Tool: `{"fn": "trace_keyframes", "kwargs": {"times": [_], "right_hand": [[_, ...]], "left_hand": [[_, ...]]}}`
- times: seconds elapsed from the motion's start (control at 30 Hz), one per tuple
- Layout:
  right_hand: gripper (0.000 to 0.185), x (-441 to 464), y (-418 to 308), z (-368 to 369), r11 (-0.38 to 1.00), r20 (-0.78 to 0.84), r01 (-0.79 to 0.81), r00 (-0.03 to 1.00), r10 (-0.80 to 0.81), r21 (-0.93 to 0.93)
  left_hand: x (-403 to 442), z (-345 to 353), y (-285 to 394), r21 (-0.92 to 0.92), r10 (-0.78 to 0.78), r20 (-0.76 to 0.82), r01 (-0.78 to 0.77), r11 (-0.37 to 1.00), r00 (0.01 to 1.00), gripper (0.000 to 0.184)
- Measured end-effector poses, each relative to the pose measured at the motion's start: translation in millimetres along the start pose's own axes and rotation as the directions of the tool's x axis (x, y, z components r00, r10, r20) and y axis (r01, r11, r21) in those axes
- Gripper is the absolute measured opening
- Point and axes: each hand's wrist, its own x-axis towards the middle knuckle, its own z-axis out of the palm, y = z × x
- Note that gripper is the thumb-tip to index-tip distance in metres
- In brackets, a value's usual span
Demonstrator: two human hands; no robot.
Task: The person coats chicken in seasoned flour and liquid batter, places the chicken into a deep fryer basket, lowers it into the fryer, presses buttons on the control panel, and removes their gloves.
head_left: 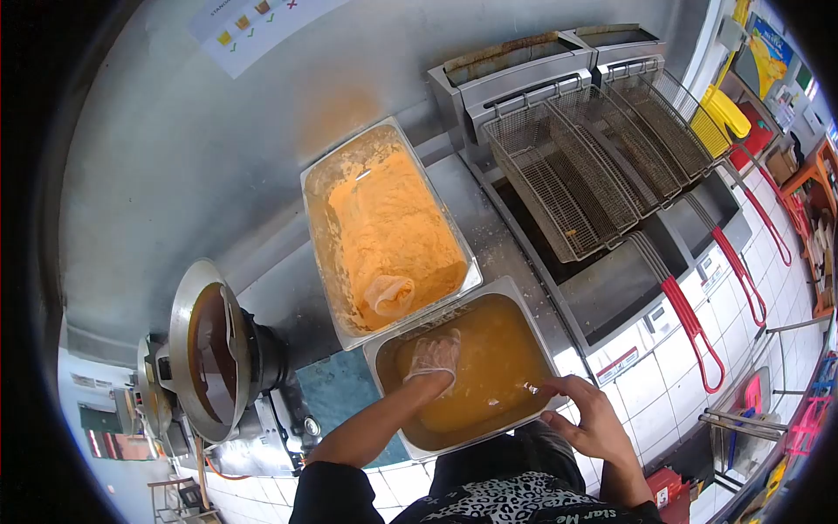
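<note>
My left hand (pixel 435 354), in a clear plastic glove, reaches into a steel pan (pixel 374 360) of cloudy yellow-brown liquid (pixel 489 349). Its fingertips are at or under the surface, so I cannot tell how they are bent or whether they hold anything. At the pan's right rim, my bare right hand (pixel 589 419) grips the edge between thumb and fingers. Behind this pan stands a second steel pan (pixel 319 214) with orange breading flour (pixel 388 223). A crumpled clear plastic piece (pixel 389 295), possibly a glove, lies on the flour near its front end.
To the right, wire fryer baskets (pixel 567 175) with red handles (pixel 690 332) rest over the fryer (pixel 620 297), handles jutting toward me. A wok of dark oil (pixel 214 349) sits on a burner at left. A sign (pixel 253 31) hangs on the metal wall.
</note>
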Motion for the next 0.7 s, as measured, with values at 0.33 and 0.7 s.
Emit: {"fn": "trace_keyframes", "kwargs": {"times": [0.33, 0.7], "right_hand": [[0.044, -5, 5, -4, 0.999, -0.039, 0.043, 0.998, -0.042, 0.026], [0.042, 3, 4, -10, 0.997, -0.031, 0.082, 0.996, -0.082, 0.011]], "left_hand": [[-16, -57, 16, -0.156, -0.061, -0.080, 0.048, 0.987, 0.995, 0.022], [-47, -80, 25, -0.186, -0.014, -0.224, -0.029, 0.982, 0.975, 0.014]]}}
